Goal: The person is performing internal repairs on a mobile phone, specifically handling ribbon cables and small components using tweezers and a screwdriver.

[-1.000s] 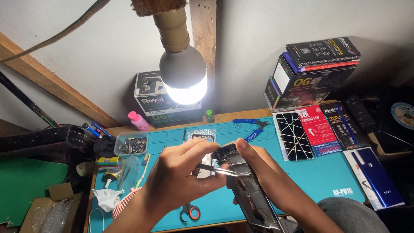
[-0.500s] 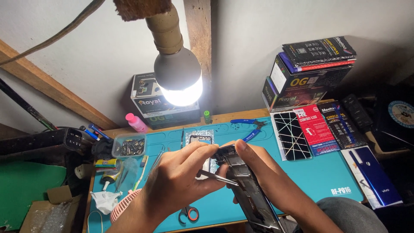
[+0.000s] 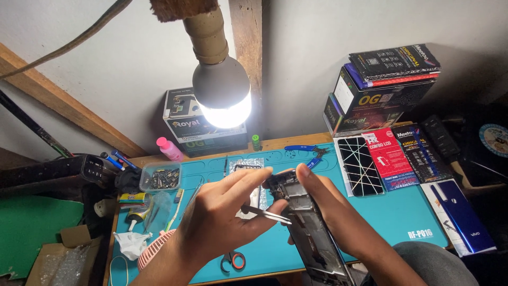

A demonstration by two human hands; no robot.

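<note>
Opened phone frame point(image 3: 312, 228): held tilted above teal mat point(image 3: 402, 212), top end up; right hand point(image 3: 330, 212) fingers wrapped along its right edge; left hand point(image 3: 225, 222) fingers pinched shut on tweezers point(image 3: 264, 214), tips at frame's left edge (contact point too small to see). Risk: tips slipping, gouging internals; freed small part dropping among scissors point(image 3: 233, 260), screw tray point(image 3: 160, 178). Lit bulb point(image 3: 222, 95) hangs close above.

Bare mat point(image 3: 402, 212) right; cluttered left edge
</note>
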